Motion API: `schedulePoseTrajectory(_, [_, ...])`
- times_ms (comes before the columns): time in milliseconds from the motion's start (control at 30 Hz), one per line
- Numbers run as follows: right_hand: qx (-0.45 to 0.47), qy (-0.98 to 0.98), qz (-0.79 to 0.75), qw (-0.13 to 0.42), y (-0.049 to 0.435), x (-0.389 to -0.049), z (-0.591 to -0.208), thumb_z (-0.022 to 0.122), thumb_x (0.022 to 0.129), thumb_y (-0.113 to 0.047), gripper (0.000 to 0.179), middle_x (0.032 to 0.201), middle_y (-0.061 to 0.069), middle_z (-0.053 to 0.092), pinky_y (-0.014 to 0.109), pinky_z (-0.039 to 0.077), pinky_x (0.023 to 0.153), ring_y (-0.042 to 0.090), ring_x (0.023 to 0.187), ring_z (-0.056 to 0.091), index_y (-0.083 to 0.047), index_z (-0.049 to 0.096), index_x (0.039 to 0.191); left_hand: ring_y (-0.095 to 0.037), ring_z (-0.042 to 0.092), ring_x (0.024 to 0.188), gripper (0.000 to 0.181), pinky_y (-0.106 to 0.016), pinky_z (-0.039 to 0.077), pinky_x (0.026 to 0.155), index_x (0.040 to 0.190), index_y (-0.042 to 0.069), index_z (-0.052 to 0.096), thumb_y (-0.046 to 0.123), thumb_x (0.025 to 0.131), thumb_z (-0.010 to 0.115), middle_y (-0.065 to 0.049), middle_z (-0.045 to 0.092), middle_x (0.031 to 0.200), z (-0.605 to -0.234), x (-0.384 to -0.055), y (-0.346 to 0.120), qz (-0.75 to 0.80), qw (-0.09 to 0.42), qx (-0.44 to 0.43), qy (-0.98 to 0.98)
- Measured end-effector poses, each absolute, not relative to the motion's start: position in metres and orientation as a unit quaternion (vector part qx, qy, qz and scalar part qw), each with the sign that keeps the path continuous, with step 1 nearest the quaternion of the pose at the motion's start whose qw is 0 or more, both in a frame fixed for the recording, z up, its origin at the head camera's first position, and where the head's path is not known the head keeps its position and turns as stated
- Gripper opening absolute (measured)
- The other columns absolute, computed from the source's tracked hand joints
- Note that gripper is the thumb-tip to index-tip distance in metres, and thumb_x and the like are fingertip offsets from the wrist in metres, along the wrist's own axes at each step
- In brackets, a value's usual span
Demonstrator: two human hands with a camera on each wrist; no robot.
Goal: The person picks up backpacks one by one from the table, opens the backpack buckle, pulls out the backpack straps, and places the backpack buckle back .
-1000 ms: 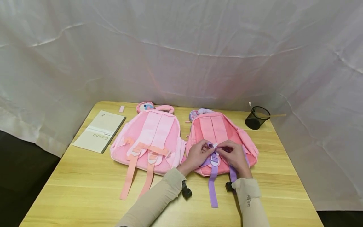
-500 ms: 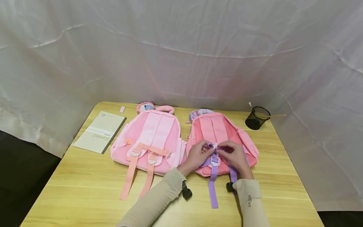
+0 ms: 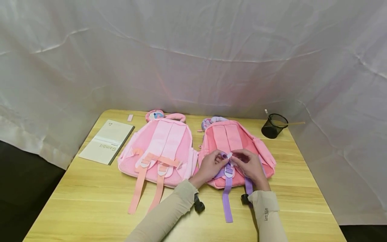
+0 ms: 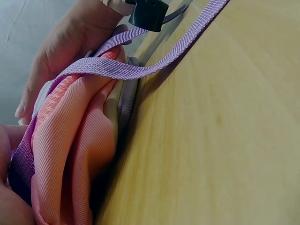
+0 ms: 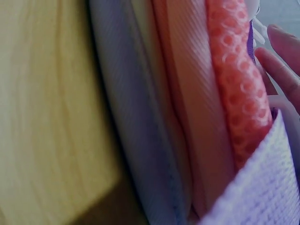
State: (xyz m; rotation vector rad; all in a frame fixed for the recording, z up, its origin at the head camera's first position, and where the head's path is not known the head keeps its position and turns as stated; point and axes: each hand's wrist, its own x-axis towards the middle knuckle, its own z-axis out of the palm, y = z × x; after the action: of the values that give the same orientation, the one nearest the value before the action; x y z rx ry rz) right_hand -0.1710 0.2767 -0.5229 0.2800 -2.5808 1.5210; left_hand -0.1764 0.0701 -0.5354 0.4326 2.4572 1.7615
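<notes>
A coral-pink backpack [image 3: 222, 137] lies on the table with its strap side up. Purple webbing straps [image 3: 228, 201] trail from its lower end, one threaded through a white adjuster [image 3: 228, 171]. My left hand [image 3: 210, 167] pinches a rolled purple strap [image 4: 22, 161] over the bag's middle. Opposite it, my right hand [image 3: 250, 167] grips a small white plastic buckle [image 3: 229, 155] between thumb and fingers, and the fingertips of both hands nearly meet there. The right wrist view shows fingers [image 5: 281, 70] beyond the bag's coral mesh edge [image 5: 239, 93].
Left of it lies a light pink backpack [image 3: 164, 141] with orange straps [image 3: 139, 191]. A Gambit notebook [image 3: 105, 141] and a small pink-and-white eraser [image 3: 130, 117] are farther left. At the back right stands a black mesh pen cup [image 3: 270, 129]. Grey curtains [image 3: 193, 67] hang behind the table.
Both hands stay over the coral backpack. The right fingers have shifted slightly at the white buckle, and less purple webbing shows between the hands. The bags have stayed in place.
</notes>
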Motion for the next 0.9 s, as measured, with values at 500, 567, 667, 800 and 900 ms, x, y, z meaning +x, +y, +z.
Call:
schedulePoseTrajectory(500, [0.101, -0.866, 0.486, 0.065, 0.263, -0.155, -0.489, 0.076, 0.094, -0.009, 0.025, 0.103, 0.017, 0.077, 0.020, 0.055, 0.079, 0.011, 0.087, 0.069, 0.002, 0.074, 0.116, 0.000, 0.058, 0.072, 0.018, -0.019, 0.050, 0.067, 0.107, 0.016, 0.069, 0.030, 0.097, 0.075, 0.004, 0.068, 0.086, -0.538, -0.175, 0.072, 0.578, 0.031, 0.147, 0.802])
schedulePoseTrajectory(567, [0.098, -0.866, 0.487, 0.065, 0.263, -0.154, -0.488, 0.076, 0.095, -0.009, 0.024, 0.104, 0.017, 0.077, 0.020, 0.055, 0.079, 0.011, 0.087, 0.069, 0.002, 0.074, 0.116, 0.000, 0.057, 0.072, 0.018, -0.019, 0.050, 0.066, 0.107, 0.015, 0.069, 0.029, 0.097, 0.075, 0.004, 0.067, 0.085, -0.538, -0.175, 0.072, 0.577, 0.029, 0.148, 0.803])
schedulePoseTrajectory(667, [0.095, -0.865, 0.488, 0.067, 0.265, -0.155, -0.492, 0.075, 0.095, -0.008, 0.023, 0.105, 0.018, 0.077, 0.019, 0.055, 0.079, 0.011, 0.088, 0.069, 0.002, 0.074, 0.115, 0.002, 0.056, 0.071, 0.018, -0.018, 0.050, 0.065, 0.107, 0.015, 0.069, 0.028, 0.096, 0.075, 0.006, 0.066, 0.084, -0.539, -0.175, 0.071, 0.572, 0.027, 0.152, 0.806])
schedulePoseTrajectory(800, [0.091, -0.861, 0.494, 0.074, 0.272, -0.163, -0.512, 0.075, 0.095, -0.009, 0.022, 0.105, 0.019, 0.076, 0.016, 0.053, 0.079, 0.008, 0.088, 0.068, 0.000, 0.075, 0.115, 0.002, 0.056, 0.070, 0.018, -0.018, 0.050, 0.065, 0.107, 0.016, 0.069, 0.029, 0.095, 0.076, 0.006, 0.065, 0.082, -0.539, -0.175, 0.071, 0.565, 0.022, 0.155, 0.810])
schedulePoseTrajectory(900, [0.090, -0.858, 0.500, 0.077, 0.277, -0.169, -0.526, 0.076, 0.095, -0.012, 0.022, 0.106, 0.017, 0.077, 0.015, 0.052, 0.080, 0.003, 0.089, 0.067, -0.004, 0.076, 0.116, 0.001, 0.056, 0.070, 0.019, -0.018, 0.050, 0.065, 0.107, 0.016, 0.069, 0.029, 0.095, 0.077, 0.006, 0.066, 0.082, -0.539, -0.175, 0.071, 0.565, 0.021, 0.157, 0.810])
